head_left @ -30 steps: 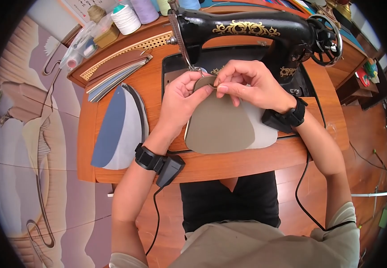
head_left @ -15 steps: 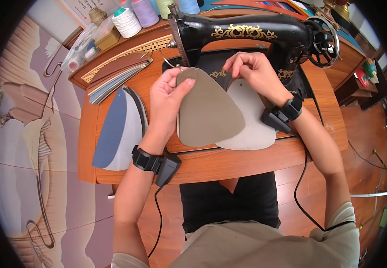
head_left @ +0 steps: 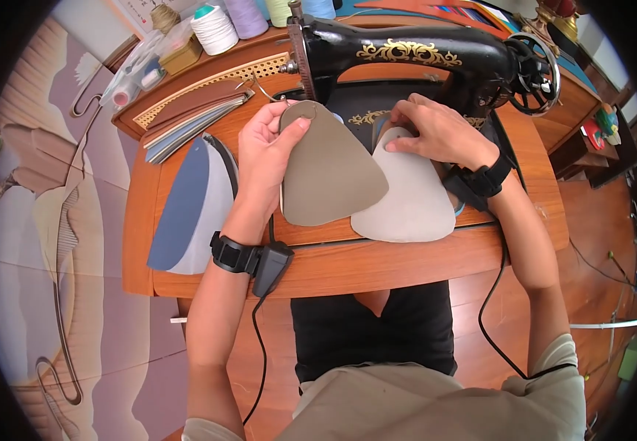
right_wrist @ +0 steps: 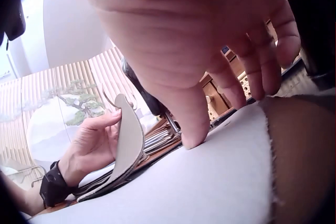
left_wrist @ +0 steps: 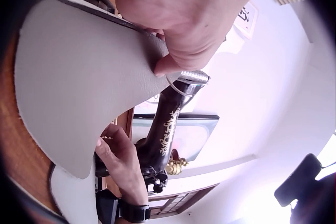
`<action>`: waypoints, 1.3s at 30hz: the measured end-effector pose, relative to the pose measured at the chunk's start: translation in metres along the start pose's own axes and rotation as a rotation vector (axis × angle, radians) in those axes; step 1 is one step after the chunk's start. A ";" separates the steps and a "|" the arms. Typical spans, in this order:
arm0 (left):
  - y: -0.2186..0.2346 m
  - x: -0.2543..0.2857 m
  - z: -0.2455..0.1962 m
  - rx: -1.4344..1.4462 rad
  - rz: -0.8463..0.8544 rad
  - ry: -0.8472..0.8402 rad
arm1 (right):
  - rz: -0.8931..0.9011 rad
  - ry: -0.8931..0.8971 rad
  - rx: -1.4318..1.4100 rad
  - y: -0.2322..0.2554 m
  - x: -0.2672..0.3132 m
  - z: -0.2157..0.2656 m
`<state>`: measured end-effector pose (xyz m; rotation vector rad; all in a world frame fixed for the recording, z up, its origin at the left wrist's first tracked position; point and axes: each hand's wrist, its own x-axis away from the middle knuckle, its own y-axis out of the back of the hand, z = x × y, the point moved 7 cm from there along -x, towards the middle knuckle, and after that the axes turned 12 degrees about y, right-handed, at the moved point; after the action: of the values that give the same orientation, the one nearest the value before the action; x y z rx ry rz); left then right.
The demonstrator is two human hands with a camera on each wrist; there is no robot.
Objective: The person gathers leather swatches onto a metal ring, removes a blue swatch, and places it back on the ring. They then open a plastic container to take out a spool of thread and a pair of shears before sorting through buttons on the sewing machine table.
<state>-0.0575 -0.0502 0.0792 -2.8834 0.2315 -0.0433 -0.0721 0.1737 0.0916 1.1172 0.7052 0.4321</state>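
In the head view we see the left hand (head_left: 262, 151) pinching the olive piece (head_left: 333, 173) by its narrow end, over the counter (head_left: 348, 272); the right hand (head_left: 442, 134) touches the pale piece (head_left: 406, 195), whether its grip pinches we cannot tell. Only the right wrist view shows that piece's frayed edge (right_wrist: 271, 161).
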 end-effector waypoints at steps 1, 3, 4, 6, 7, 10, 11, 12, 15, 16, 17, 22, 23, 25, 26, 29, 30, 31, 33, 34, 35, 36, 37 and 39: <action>0.000 0.000 0.000 0.000 -0.002 -0.002 | 0.048 -0.047 -0.006 0.000 0.000 -0.002; -0.001 0.000 0.000 -0.002 -0.001 -0.001 | 0.110 -0.073 -0.034 0.000 -0.002 -0.005; -0.001 0.000 0.001 -0.003 -0.002 -0.002 | 0.171 -0.102 -0.062 -0.003 -0.002 -0.008; -0.001 0.000 0.003 -0.017 -0.010 0.003 | 0.189 -0.081 -0.098 -0.004 -0.004 -0.011; -0.001 -0.001 0.003 -0.017 -0.009 0.000 | 0.206 -0.062 -0.134 -0.004 -0.004 -0.011; -0.002 -0.002 0.003 -0.017 0.002 -0.008 | 0.092 0.043 -0.131 0.009 0.000 -0.002; -0.003 -0.001 0.002 -0.014 0.000 -0.012 | 0.093 0.049 -0.126 0.014 -0.001 0.002; -0.004 0.000 0.001 -0.011 -0.005 -0.015 | 0.170 0.038 -0.144 0.017 -0.002 0.005; -0.003 0.000 0.002 -0.033 0.005 -0.021 | 0.295 0.052 -0.196 0.042 -0.009 0.026; -0.002 0.000 0.003 -0.033 0.000 -0.020 | 0.339 0.065 -0.235 0.049 -0.011 0.035; -0.002 -0.001 0.003 -0.033 0.002 -0.023 | 0.323 0.141 -0.227 0.059 -0.016 0.044; -0.003 0.001 -0.003 -0.014 -0.030 -0.051 | 0.273 0.275 -0.126 0.094 -0.029 0.069; -0.004 0.002 -0.004 -0.010 -0.025 -0.055 | 0.249 0.302 -0.172 0.099 -0.029 0.073; -0.002 0.002 -0.003 -0.005 -0.030 -0.057 | 0.231 0.336 -0.223 0.105 -0.027 0.083; -0.002 0.001 -0.003 -0.023 -0.015 -0.068 | 0.256 0.312 -0.228 0.106 -0.024 0.086; -0.004 0.001 -0.003 -0.026 0.004 -0.063 | 0.279 0.266 -0.220 0.106 -0.017 0.085; -0.005 0.001 -0.002 -0.013 0.008 -0.050 | 0.274 0.247 -0.206 0.107 -0.016 0.083; -0.004 0.000 -0.003 -0.013 0.007 -0.050 | 0.287 0.215 -0.271 0.107 -0.014 0.082; -0.004 0.001 -0.002 -0.024 0.013 -0.059 | 0.281 0.246 -0.440 0.111 -0.014 0.089; -0.006 0.001 -0.002 -0.025 0.016 -0.055 | 0.271 0.272 -0.607 0.113 -0.013 0.094; -0.008 0.003 -0.004 -0.030 0.010 -0.067 | 0.163 0.322 -0.713 0.112 -0.015 0.099; -0.009 0.004 -0.005 -0.035 0.004 -0.081 | 0.101 0.361 -0.780 0.108 -0.020 0.102; -0.010 0.004 -0.006 -0.037 0.010 -0.079 | 0.085 0.346 -0.781 0.102 -0.025 0.105; -0.012 0.006 -0.009 -0.061 0.026 -0.102 | 0.047 0.363 -0.664 0.087 -0.035 0.108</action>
<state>-0.0499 -0.0417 0.0910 -2.9324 0.2549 0.1178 -0.0183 0.1138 0.2102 0.4291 0.7706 0.8504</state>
